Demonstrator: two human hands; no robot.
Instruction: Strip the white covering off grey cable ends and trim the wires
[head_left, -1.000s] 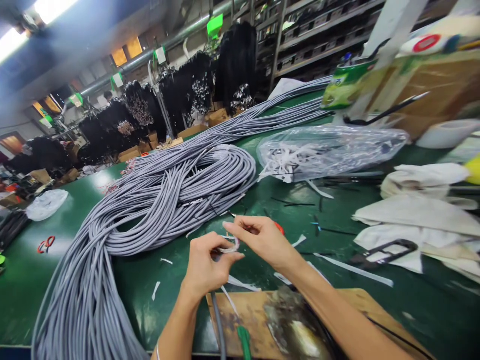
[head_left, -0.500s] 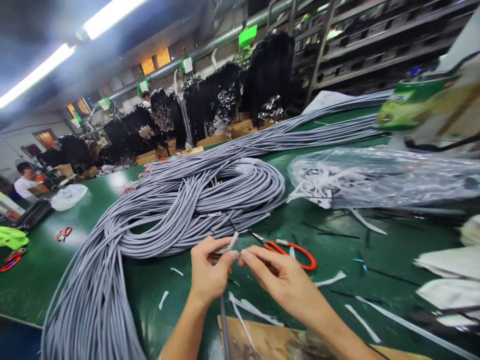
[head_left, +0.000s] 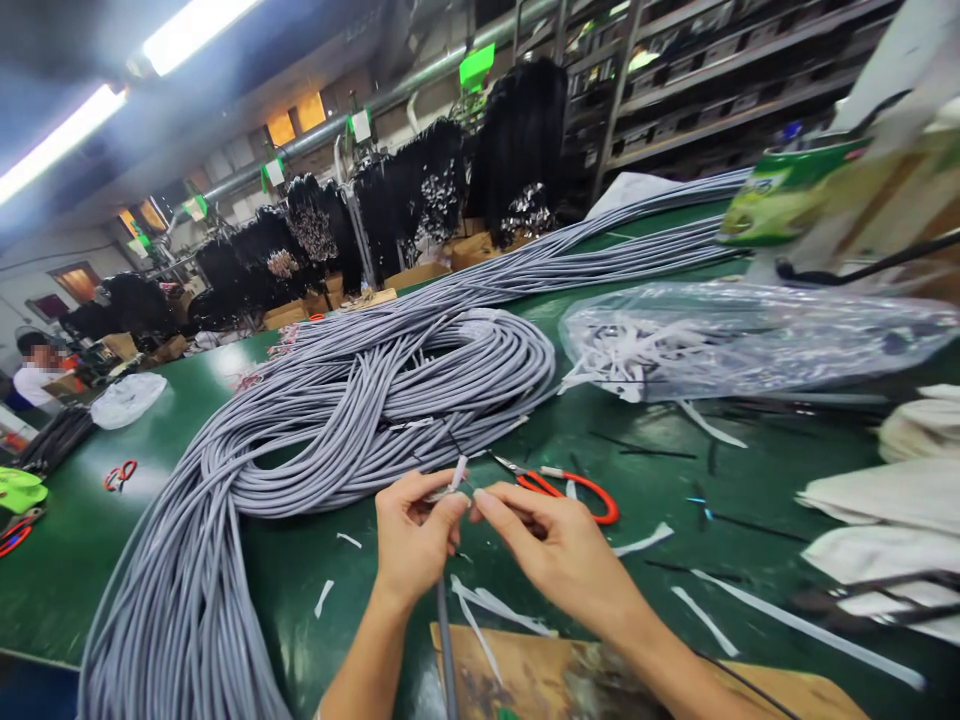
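Note:
My left hand [head_left: 411,540] is closed in a pinch around the end of a grey cable [head_left: 445,645], which hangs down from it toward the table's near edge. A short white strip [head_left: 459,472] stands up between the left thumb and forefinger. Close by on the right, my right hand [head_left: 559,545] pinches with thumb and forefinger at the same spot. What sits between those fingertips is too small to make out. Beyond the right hand lie red-handled scissors [head_left: 611,508]. A large coiled bundle of grey cables [head_left: 352,410] rests just past both hands.
White strips [head_left: 705,620] and black ties are scattered over the green table [head_left: 315,560]. A clear plastic bag [head_left: 765,340] of white strips lies at right, near white gloves [head_left: 874,495]. Brown cardboard [head_left: 517,660] lies below my hands. A person [head_left: 37,370] is at far left.
The whole view has shifted slightly, so the scene sits a little further left. My hands keep nearly the same pinched pose, with a small gap now showing between the fingertips.

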